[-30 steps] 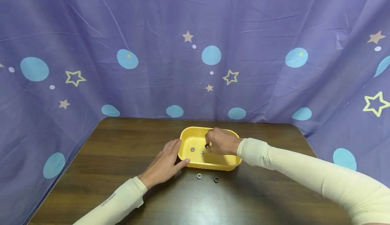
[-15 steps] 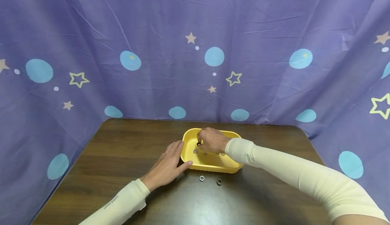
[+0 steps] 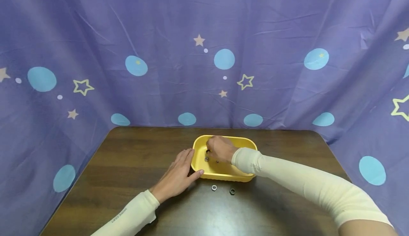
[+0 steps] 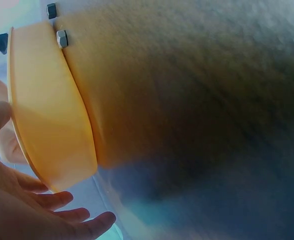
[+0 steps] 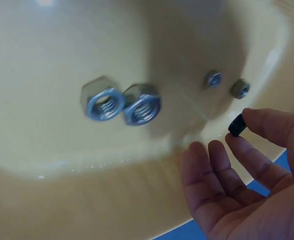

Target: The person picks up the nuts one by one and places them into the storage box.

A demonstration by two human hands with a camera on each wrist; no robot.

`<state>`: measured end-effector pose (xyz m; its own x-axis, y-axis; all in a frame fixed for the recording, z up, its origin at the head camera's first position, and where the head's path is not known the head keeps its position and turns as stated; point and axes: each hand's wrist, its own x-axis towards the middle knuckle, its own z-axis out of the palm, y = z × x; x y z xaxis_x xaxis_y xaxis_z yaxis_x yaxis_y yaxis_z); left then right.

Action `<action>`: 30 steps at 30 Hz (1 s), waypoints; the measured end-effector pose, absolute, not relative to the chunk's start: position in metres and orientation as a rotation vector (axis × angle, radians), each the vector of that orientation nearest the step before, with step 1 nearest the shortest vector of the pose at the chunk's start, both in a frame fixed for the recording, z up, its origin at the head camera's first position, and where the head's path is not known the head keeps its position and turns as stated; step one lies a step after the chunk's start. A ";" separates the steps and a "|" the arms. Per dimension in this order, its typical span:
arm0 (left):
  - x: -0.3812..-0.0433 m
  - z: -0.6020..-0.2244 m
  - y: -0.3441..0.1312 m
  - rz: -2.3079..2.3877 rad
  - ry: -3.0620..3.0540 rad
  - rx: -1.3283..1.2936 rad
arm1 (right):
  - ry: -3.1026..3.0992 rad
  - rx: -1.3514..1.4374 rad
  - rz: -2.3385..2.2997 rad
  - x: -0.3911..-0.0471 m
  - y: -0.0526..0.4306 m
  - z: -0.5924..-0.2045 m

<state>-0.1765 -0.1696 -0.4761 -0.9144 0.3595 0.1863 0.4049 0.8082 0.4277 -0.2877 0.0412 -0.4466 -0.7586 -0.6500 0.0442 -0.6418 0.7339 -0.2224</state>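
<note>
A yellow tray point(image 3: 223, 176) stands on the table. My right hand point(image 3: 220, 148) reaches inside it, pinching a small black nut point(image 5: 236, 125) between thumb and index finger. On the tray floor, two larger silver nuts point(image 5: 97, 92) lie touching, and two smaller nuts point(image 5: 240, 89) lie close to the pinched one. At the tray's left end rests my left hand point(image 3: 176, 176), fingers extended along the outside and thumb by the near rim. The left wrist view shows those fingers point(image 4: 54, 201) loosely spread beside the yellow wall.
In front of the tray, a silver nut point(image 3: 214, 189) and a dark nut point(image 3: 232, 193) lie on the brown wooden table point(image 3: 143, 147). A purple patterned curtain point(image 3: 166, 62) hangs behind the table and along both sides.
My right hand has moved left inside the tray, still pinching the black nut. My left hand has stayed at the tray's left end. The head view has shifted slightly.
</note>
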 end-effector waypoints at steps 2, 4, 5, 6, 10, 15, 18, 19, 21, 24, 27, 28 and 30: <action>-0.176 -0.477 -0.169 -0.733 -2.903 -0.601 | 2.904 -1.061 -0.320 -0.289 0.041 -0.450; -0.175 -0.478 -0.168 -0.748 -2.910 -0.591 | 2.908 -1.037 -0.312 -0.290 0.042 -0.453; -0.174 -0.478 -0.168 -0.751 -2.912 -0.588 | 2.908 -1.026 -0.306 -0.290 0.042 -0.455; -0.174 -0.479 -0.168 -0.752 -2.914 -0.587 | 2.906 -1.018 -0.305 -0.290 0.043 -0.456; -0.173 -0.479 -0.167 -0.754 -2.918 -0.585 | 2.896 -1.020 -0.290 -0.291 0.045 -0.460; -0.174 -0.479 -0.167 -0.765 -2.921 -0.588 | 2.896 -1.061 -0.293 -0.292 0.048 -0.462; -0.175 -0.479 -0.168 -0.762 -2.922 -0.590 | 2.907 -1.104 -0.292 -0.290 0.050 -0.460; -0.175 -0.479 -0.168 -0.761 -2.922 -0.590 | 2.910 -1.124 -0.290 -0.289 0.050 -0.459; -0.175 -0.479 -0.168 -0.759 -2.922 -0.590 | 2.917 -1.169 -0.304 -0.286 0.052 -0.457; -0.176 -0.479 -0.169 -0.756 -2.925 -0.589 | 2.926 -1.247 -0.334 -0.282 0.055 -0.455; -0.176 -0.479 -0.169 -0.752 -2.926 -0.586 | 2.924 -1.314 -0.352 -0.280 0.059 -0.454; -0.176 -0.480 -0.170 -0.750 -2.926 -0.587 | 2.926 -1.336 -0.349 -0.281 0.061 -0.455; -0.177 -0.480 -0.170 -0.748 -2.924 -0.588 | 2.900 -1.333 -0.377 -0.279 0.063 -0.451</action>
